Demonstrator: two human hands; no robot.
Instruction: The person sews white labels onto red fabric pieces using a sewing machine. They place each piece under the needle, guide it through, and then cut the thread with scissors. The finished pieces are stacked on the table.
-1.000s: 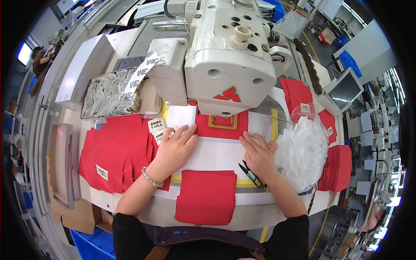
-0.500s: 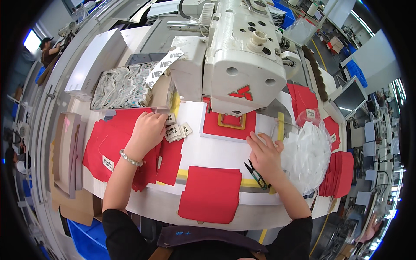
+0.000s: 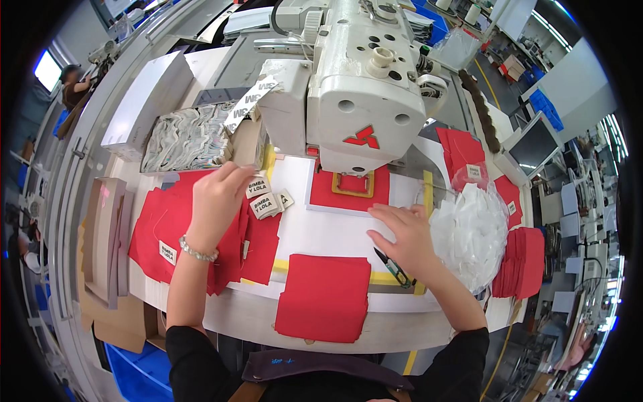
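My left hand [image 3: 218,204], with a beaded bracelet at its wrist, hovers over red fabric pieces [image 3: 157,218] on the left. Its fingers are curled together beside small white labels with dark print [image 3: 264,206]; whether a label is between the fingertips is hidden. My right hand [image 3: 405,242] is open, fingers apart and holding nothing, near the front edge of a white board under the sewing machine [image 3: 365,100]. A red piece [image 3: 325,194] lies on that board beneath a yellowish rectangular frame [image 3: 353,185]. Thread snips [image 3: 394,269] lie beside my right wrist.
A red fabric stack [image 3: 323,298] lies at the table's front. White plastic pieces [image 3: 472,238] heap up on the right beside more red stacks [image 3: 519,262]. On the left stand a box of folded strips [image 3: 187,137] and an open shallow box [image 3: 107,241]. A screen [image 3: 532,147] stands far right.
My left hand has drawn slightly back from the labels, uncovering more of them. My right hand has shifted a little left, its fingers reaching closer to the white board.
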